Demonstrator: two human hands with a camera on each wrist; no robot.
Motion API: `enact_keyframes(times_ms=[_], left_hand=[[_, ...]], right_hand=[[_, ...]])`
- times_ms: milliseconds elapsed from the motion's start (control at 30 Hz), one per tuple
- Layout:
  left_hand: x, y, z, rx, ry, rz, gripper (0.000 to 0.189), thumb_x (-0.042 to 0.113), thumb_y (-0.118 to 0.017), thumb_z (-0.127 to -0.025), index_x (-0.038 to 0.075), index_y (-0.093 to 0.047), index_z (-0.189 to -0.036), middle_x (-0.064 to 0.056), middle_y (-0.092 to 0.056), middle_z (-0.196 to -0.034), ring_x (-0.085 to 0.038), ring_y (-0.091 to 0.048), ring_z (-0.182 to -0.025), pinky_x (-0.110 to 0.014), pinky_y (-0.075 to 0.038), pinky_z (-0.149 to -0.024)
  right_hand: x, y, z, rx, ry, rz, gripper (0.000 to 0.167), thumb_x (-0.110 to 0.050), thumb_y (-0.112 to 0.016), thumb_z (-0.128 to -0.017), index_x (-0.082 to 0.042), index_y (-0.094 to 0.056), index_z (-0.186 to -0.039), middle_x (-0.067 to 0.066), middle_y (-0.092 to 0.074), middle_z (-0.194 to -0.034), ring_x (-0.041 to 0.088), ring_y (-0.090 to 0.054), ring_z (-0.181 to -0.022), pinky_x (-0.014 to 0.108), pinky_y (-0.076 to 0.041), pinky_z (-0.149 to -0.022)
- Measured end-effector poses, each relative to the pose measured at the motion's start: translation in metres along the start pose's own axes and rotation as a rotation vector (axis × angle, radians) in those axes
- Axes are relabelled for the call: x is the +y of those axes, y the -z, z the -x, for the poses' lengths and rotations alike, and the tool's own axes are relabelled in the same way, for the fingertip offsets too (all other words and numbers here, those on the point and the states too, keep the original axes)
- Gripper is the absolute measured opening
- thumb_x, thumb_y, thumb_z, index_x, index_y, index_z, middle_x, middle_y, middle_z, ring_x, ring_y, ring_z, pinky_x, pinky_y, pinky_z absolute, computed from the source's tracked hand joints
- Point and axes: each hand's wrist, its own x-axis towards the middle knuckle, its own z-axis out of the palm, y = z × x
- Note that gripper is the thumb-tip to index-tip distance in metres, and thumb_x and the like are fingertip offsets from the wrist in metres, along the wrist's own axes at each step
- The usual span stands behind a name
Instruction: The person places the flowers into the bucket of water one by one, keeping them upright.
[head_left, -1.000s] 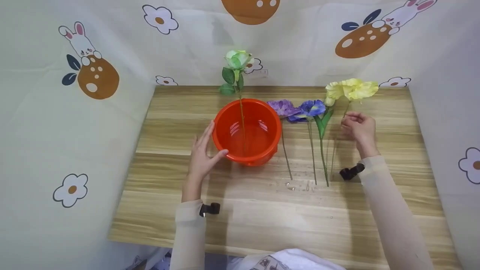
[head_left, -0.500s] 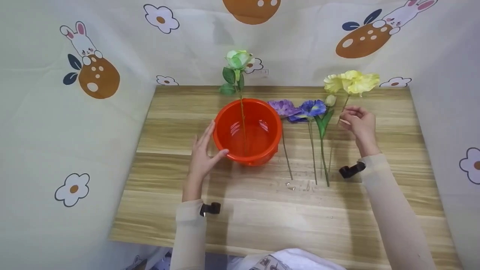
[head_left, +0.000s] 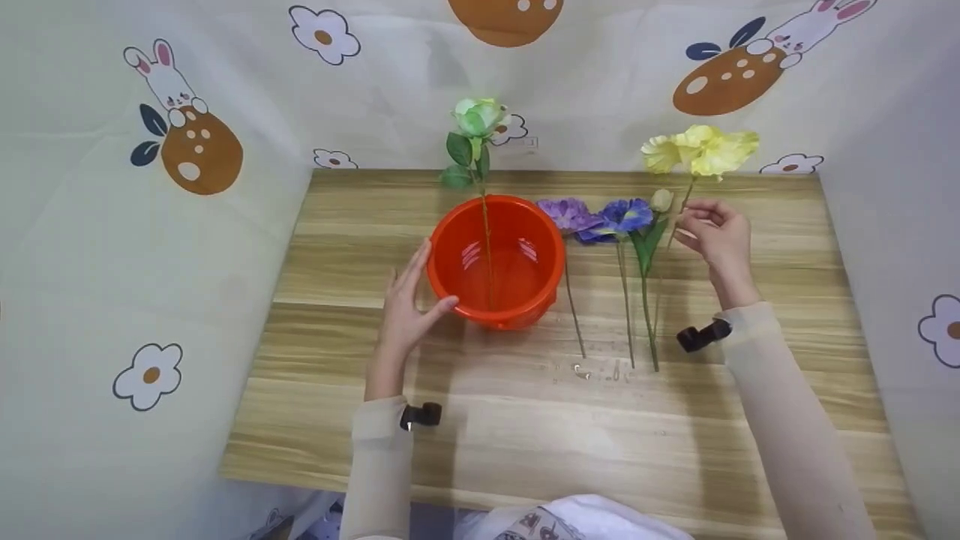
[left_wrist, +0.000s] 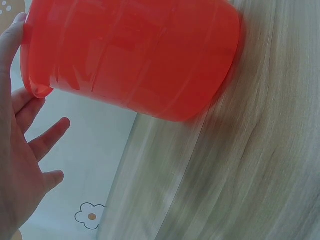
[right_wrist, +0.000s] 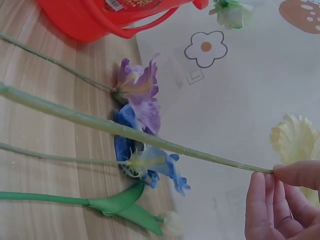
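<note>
Cartoon-printed cloth walls close in the wooden worktop (head_left: 525, 420) on three sides, leaving bare boards toward the near edge. On it, the orange bucket (head_left: 495, 259) holds a green rose (head_left: 477, 118); the left hand (head_left: 405, 311) rests against its side, fingers spread. Right of the bucket lie a purple flower (head_left: 566, 214) and a blue flower (head_left: 622, 216). Beyond them, the right hand (head_left: 716, 236) pinches the yellow flower (head_left: 701, 150) by its stem, bloom lifted near the back wall.

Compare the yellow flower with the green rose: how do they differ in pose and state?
The yellow artificial flower is pinched by its stem in the right hand, raised off the wooden table. The pale green artificial rose stands upright in the orange plastic bucket, untouched by either hand. Both have long thin green stems.
</note>
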Motion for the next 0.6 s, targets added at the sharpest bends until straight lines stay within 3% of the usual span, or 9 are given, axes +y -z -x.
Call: enact_keyframes(times_ms=[133, 333, 600], left_hand=[[0.000, 0.000, 0.000, -0.008, 0.008, 0.000, 0.090, 0.054, -0.073, -0.084, 0.025, -0.030, -0.158, 0.003, -0.032, -0.164, -0.020, -0.032, -0.151, -0.058, -0.005, -0.126], [0.000, 0.000, -0.001, -0.010, 0.010, 0.005, 0.088, 0.039, -0.076, -0.084, 0.025, -0.030, -0.158, -0.007, -0.033, -0.163, -0.025, -0.033, -0.151, -0.060, -0.005, -0.126], [-0.001, 0.000, -0.001, -0.007, 0.009, 0.009, 0.088, 0.043, -0.076, -0.084, 0.026, -0.031, -0.158, -0.003, -0.033, -0.163, -0.022, -0.033, -0.151, -0.059, -0.004, -0.126]], right_hand=[[-0.005, -0.005, 0.002, -0.016, 0.010, -0.009, 0.018, 0.011, -0.062, -0.089, 0.001, -0.061, -0.104, 0.000, -0.064, -0.082, 0.008, -0.070, -0.069, 0.022, -0.061, -0.067], [-0.010, -0.014, 0.004, -0.036, 0.030, -0.007, 0.018, 0.011, -0.063, -0.088, 0.001, -0.060, -0.103, 0.000, -0.065, -0.083, 0.009, -0.068, -0.071, 0.022, -0.061, -0.068], [-0.018, -0.031, 0.008, -0.071, 0.066, -0.037, 0.018, 0.011, -0.066, -0.087, 0.000, -0.063, -0.101, 0.001, -0.066, -0.083, 0.010, -0.067, -0.071, 0.021, -0.061, -0.065]])
